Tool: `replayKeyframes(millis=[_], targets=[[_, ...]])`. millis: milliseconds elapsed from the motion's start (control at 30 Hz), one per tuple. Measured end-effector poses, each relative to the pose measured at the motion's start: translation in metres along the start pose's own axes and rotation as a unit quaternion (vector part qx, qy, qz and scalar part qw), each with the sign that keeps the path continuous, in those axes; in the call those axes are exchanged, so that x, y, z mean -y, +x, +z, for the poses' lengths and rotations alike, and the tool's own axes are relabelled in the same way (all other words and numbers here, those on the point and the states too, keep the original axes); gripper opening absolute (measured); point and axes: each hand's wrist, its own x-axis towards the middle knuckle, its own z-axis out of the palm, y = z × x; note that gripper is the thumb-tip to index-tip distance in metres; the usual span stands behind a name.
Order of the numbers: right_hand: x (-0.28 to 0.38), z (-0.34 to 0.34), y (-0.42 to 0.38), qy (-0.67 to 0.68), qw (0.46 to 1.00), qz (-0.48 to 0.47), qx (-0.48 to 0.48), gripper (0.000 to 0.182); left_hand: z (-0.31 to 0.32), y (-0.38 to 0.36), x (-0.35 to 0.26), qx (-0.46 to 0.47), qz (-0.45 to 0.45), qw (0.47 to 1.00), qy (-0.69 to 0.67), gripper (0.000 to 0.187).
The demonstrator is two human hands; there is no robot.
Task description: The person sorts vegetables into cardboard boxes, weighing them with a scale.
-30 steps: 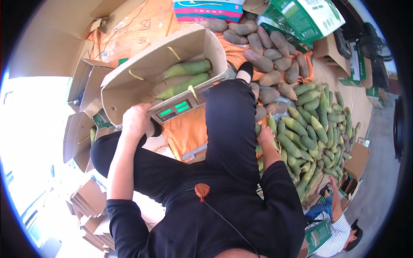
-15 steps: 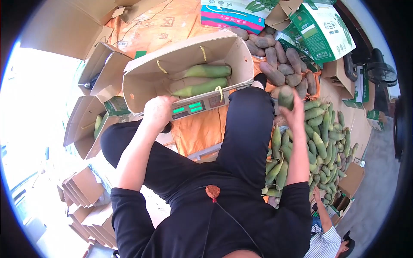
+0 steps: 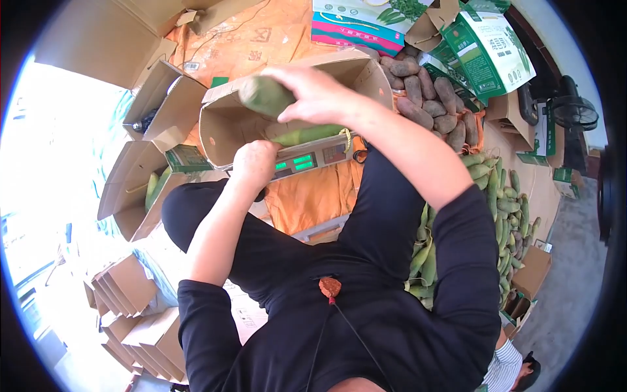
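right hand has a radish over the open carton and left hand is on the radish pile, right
No: the left hand is at the near edge of the open carton, as the head view shows; the right hand does have a radish over it.

One close head-worn view, forward and down over lap [image 3: 307,258] and carton [image 3: 219,134].

Box [image 3: 215,134]: plain brown cardboard, matt, smooth walls. Its handle [image 3: 347,140]: yellow twisted cord, ropy texture. Radish [image 3: 264,96]: pale green skin, looks smooth, though blurred. Piled radishes [image 3: 503,219]: smooth skins, slight sheen. Brown roots [image 3: 415,112]: dull, earthy, rougher. Scale [image 3: 302,162]: hard panel, plastic-looking, lit display windows. Sheet [image 3: 313,202]: orange, plastic-looking, creased, soft shine. Carton [image 3: 496,49]: printed card, slightly glossy. Trousers [image 3: 261,242]: black cloth, matt. Pendant [image 3: 330,286]: reddish brown, rough, carved-looking.
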Motion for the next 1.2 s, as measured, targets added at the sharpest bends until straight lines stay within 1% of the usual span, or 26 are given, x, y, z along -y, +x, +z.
replayKeyframes(millis=[33, 67, 133, 200, 233, 267, 300, 333, 367, 400, 467, 500, 533, 567, 600, 667, 700, 733, 767, 833, 900, 967, 1033, 1100, 1167, 1200], targets=[[-0.002, 0.016, 0.006, -0.006, 1.000, -0.014, 0.000, 0.063, 0.001, -0.001, 0.002, 0.001, 0.002, 1.000, 0.001, 0.020], [-0.014, 0.035, 0.017, -0.064, 0.997, 0.035, 0.035, 0.063, 0.003, -0.001, 0.004, -0.013, 0.005, 1.000, -0.005, 0.019], [-0.019, 0.058, 0.028, -0.101, 0.988, 0.064, 0.095, 0.063, 0.003, 0.001, 0.003, -0.026, 0.026, 0.999, -0.010, 0.018], [-0.031, 0.087, 0.033, -0.149, 0.977, 0.096, 0.117, 0.056, 0.001, 0.002, 0.001, -0.005, -0.001, 1.000, 0.014, 0.017], [-0.036, 0.100, 0.033, -0.133, 0.977, 0.121, 0.112, 0.051, 0.002, 0.003, 0.001, -0.009, 0.000, 1.000, 0.014, 0.016], [-0.041, 0.109, 0.036, -0.087, 0.975, 0.158, 0.130, 0.048, 0.003, 0.003, 0.003, -0.013, -0.001, 1.000, 0.015, 0.016], [-0.040, 0.110, 0.035, -0.049, 0.973, 0.173, 0.144, 0.051, 0.002, 0.002, 0.001, -0.014, -0.003, 1.000, 0.019, 0.015], [-0.040, 0.112, 0.033, -0.059, 0.975, 0.170, 0.128, 0.058, -0.001, 0.000, -0.001, -0.021, -0.002, 1.000, 0.013, 0.015], [-0.042, 0.110, 0.031, -0.060, 0.976, 0.162, 0.132, 0.061, -0.001, 0.000, -0.001, -0.017, 0.001, 1.000, 0.010, 0.015], [-0.036, 0.101, 0.031, -0.060, 0.977, 0.153, 0.137, 0.063, -0.001, 0.000, 0.001, -0.011, 0.003, 1.000, 0.008, 0.016], [-0.033, 0.087, 0.028, -0.053, 0.988, 0.091, 0.114, 0.062, -0.001, -0.001, 0.002, -0.021, 0.007, 1.000, 0.015, 0.016], [-0.023, 0.066, 0.021, -0.023, 0.991, 0.071, 0.113, 0.060, 0.001, -0.001, 0.001, -0.035, 0.007, 0.999, 0.018, 0.018], [-0.016, 0.047, 0.012, -0.009, 0.995, 0.033, 0.090, 0.056, 0.001, 0.000, 0.000, -0.034, 0.005, 0.999, 0.022, 0.019], [-0.002, 0.018, -0.001, 0.047, 0.993, 0.047, 0.097, 0.052, -0.001, -0.001, -0.002, -0.035, 0.007, 0.999, 0.013, 0.018], [0.004, -0.001, -0.020, 0.094, 0.994, 0.048, 0.035, 0.051, -0.003, -0.002, -0.004, -0.035, 0.010, 0.999, 0.004, 0.018], [0.019, -0.046, -0.063, 0.156, 0.986, 0.055, -0.020, 0.049, -0.004, -0.002, -0.002, -0.029, 0.018, 0.999, -0.020, 0.017], [0.015, -0.061, -0.084, 0.141, 0.986, 0.055, -0.072, 0.045, -0.004, -0.002, -0.003, -0.026, 0.018, 0.999, -0.015, 0.018], [0.005, -0.069, -0.105, 0.183, 0.974, 0.065, -0.117, 0.041, -0.005, -0.001, -0.005, -0.025, 0.017, 1.000, -0.009, 0.018], [0.000, -0.079, -0.131, 0.193, 0.963, 0.103, -0.160, 0.039, -0.007, -0.001, -0.007, -0.020, 0.025, 0.999, -0.007, 0.018], [-0.034, -0.079, -0.182, 0.171, 0.941, 0.156, -0.246, 0.037, -0.010, -0.002, -0.009, -0.031, 0.013, 0.999, -0.017, 0.020], [-0.069, -0.063, -0.237, 0.111, 0.917, 0.258, -0.284, 0.036, -0.007, 0.000, -0.008, -0.016, 0.002, 0.999, -0.030, 0.021], [-0.101, -0.028, -0.293, 0.075, 0.884, 0.333, -0.321, 0.032, -0.004, 0.002, -0.004, -0.008, -0.010, 0.999, -0.046, 0.023], [-0.138, 0.017, -0.352, -0.024, 0.856, 0.447, -0.260, 0.035, -0.007, 0.000, -0.008, -0.001, -0.018, 0.999, -0.048, 0.023], [-0.151, 0.064, -0.399, -0.083, 0.819, 0.542, -0.169, 0.036, -0.008, 0.000, -0.013, 0.004, -0.027, 0.998, -0.051, 0.023], [-0.146, 0.111, -0.434, -0.035, 0.792, 0.599, -0.111, 0.037, -0.010, 0.000, -0.015, -0.004, -0.038, 0.997, -0.060, 0.024], [-0.137, 0.128, -0.446, -0.028, 0.780, 0.619, -0.083, 0.043, -0.009, 0.000, -0.014, -0.006, -0.039, 0.998, -0.058, 0.024]])
